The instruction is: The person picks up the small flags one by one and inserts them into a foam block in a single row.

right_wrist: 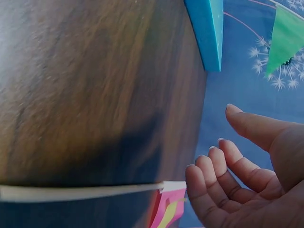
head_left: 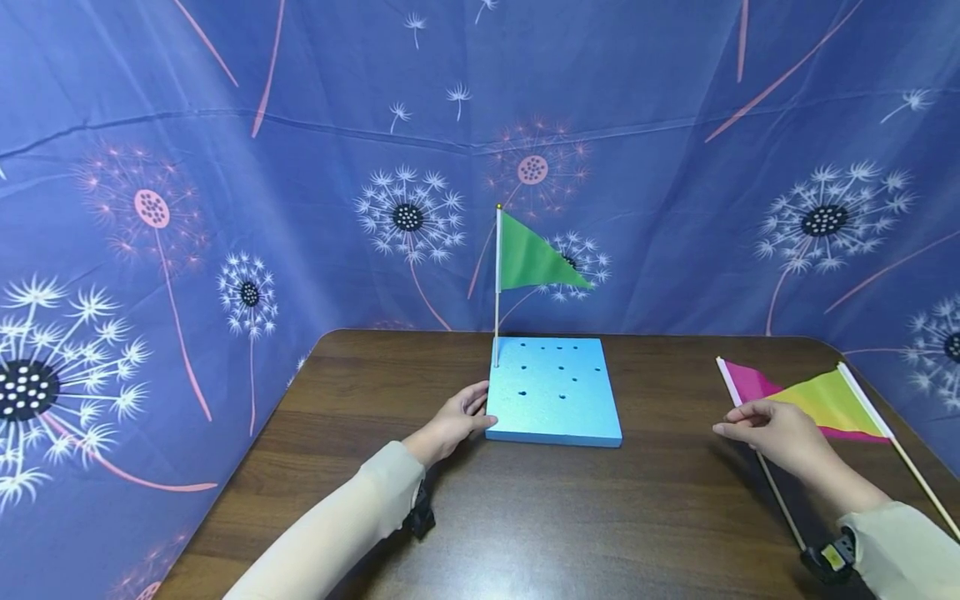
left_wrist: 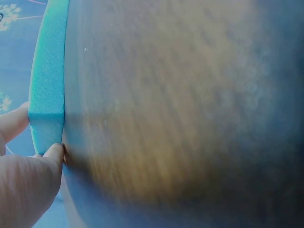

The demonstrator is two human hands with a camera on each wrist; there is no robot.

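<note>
A light blue foam board (head_left: 555,417) with several small holes lies on the table. A green triangular flag (head_left: 532,258) stands upright on its stick near the board's left edge. My left hand (head_left: 453,427) holds the board's near left corner, thumb at the top edge and fingers against the side, as the left wrist view also shows. My right hand (head_left: 783,437) hovers over the pink flag (head_left: 750,382), loosely bent fingers with nothing between them. A yellow flag (head_left: 828,400) lies partly over the pink one, its stick slanting to the right.
The brown wooden table (head_left: 390,375) runs back to a blue cloth (head_left: 315,225) with a dandelion print. Each wrist carries a small dark device, the left one (head_left: 422,512) beside the sleeve and the right one (head_left: 832,558) close to the pink flag's stick.
</note>
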